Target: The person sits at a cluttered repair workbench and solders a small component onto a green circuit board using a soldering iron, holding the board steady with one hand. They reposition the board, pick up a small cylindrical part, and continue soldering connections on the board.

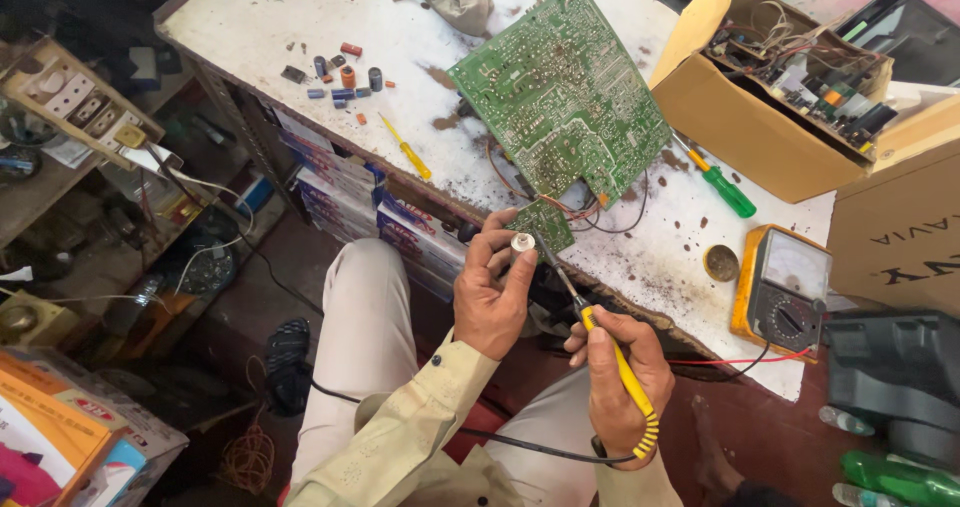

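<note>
The left hand (490, 292) rises from a beige sleeve, wrist bent back, fingers curled and pinching a small green circuit board (543, 225) with a white round part at its near edge. The right hand (620, 377) is wrapped in a fist around a yellow-handled soldering iron (600, 342). Its long axis runs diagonally, tip pointing up-left to the small board, cord end down-right. Both sit just off the white bench (250, 17) edge, wired to a large green circuit board (565, 92). An open brown cardboard box (740, 117) stands at the right, a yellow multimeter (780, 287) below it.
</note>
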Motion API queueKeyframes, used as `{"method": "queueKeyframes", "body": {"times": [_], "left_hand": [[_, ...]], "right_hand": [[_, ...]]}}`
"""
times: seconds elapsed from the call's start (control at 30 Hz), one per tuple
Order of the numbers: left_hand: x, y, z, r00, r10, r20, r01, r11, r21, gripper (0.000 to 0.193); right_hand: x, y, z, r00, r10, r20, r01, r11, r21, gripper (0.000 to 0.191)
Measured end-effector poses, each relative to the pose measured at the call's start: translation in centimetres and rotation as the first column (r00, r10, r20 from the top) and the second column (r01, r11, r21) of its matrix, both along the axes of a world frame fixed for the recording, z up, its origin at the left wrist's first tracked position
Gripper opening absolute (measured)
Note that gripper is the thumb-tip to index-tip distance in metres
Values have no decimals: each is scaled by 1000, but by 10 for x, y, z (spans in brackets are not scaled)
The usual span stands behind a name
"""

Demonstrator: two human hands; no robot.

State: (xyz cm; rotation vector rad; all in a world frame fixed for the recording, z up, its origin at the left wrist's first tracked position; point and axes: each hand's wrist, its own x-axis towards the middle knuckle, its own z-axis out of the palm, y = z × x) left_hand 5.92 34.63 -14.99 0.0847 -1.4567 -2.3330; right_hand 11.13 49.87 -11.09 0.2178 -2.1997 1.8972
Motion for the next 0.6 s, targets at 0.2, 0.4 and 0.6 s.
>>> {"method": "queueKeyframes", "body": {"times": [0.2, 0.4, 0.6], "left_hand": [[1, -4, 6, 1000, -4, 9, 4, 1000, -5, 24], [-3, 1, -14, 997, 35, -74, -36, 999, -8, 21], [27, -111, 76, 996, 43, -72, -74, 863, -499, 38]], "right_hand": [[1, -1, 0, 1000, 9, -16, -9, 1000, -4, 21], [2, -1, -4, 1000, 10, -14, -10, 1000, -22, 22], [29, 25, 24, 996, -12, 94, -16, 955, 296, 21]]}}
